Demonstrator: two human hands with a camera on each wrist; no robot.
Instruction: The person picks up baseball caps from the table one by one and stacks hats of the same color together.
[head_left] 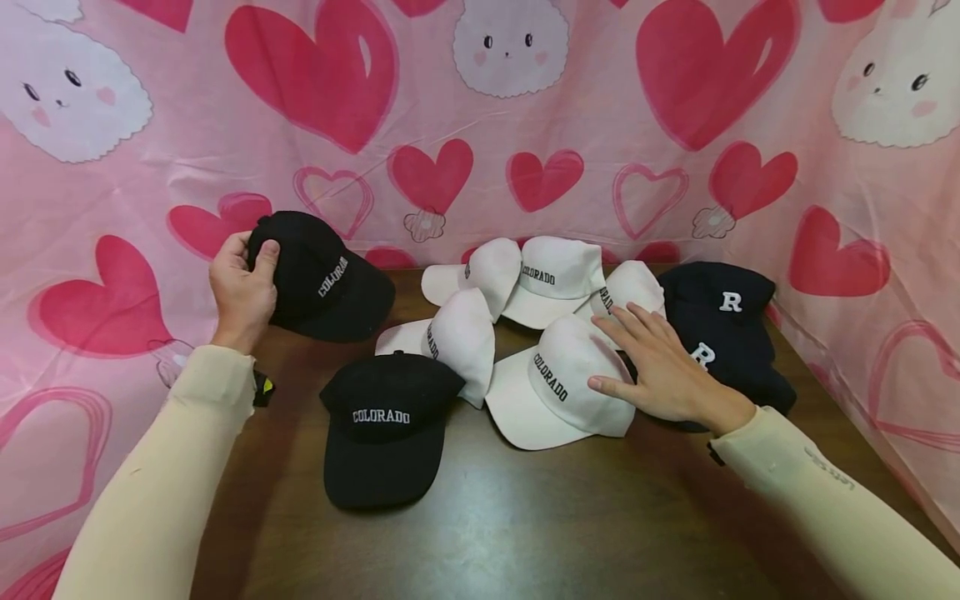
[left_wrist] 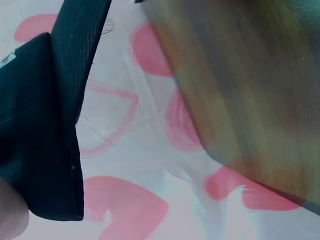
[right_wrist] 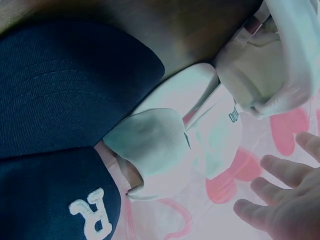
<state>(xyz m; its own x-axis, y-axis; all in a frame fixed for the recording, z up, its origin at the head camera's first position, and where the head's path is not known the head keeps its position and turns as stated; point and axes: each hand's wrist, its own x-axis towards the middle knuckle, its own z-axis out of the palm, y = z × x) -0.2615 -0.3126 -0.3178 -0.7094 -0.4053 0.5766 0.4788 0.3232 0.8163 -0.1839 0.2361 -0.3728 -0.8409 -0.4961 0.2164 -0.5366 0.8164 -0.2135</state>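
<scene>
My left hand [head_left: 243, 292] holds a black baseball cap [head_left: 307, 267] with COLORADO lettering up off the table, thumb on its crown; the left wrist view shows the dark cap [left_wrist: 42, 125] at its edge. Another black cap [head_left: 386, 425] lies on the table, brim towards me. With fingers straight and spread, my right hand [head_left: 663, 367] hovers by a white COLORADO cap [head_left: 562, 375]; whether it touches is hard to tell. In the right wrist view the fingers [right_wrist: 282, 170] hold nothing.
Behind are more white caps, including one at left [head_left: 457, 333] and one at the back [head_left: 558, 275]. Navy caps [head_left: 712, 292] with a white R sit at the right. A pink heart-patterned cloth [head_left: 525, 125] hangs round the brown table [head_left: 525, 525].
</scene>
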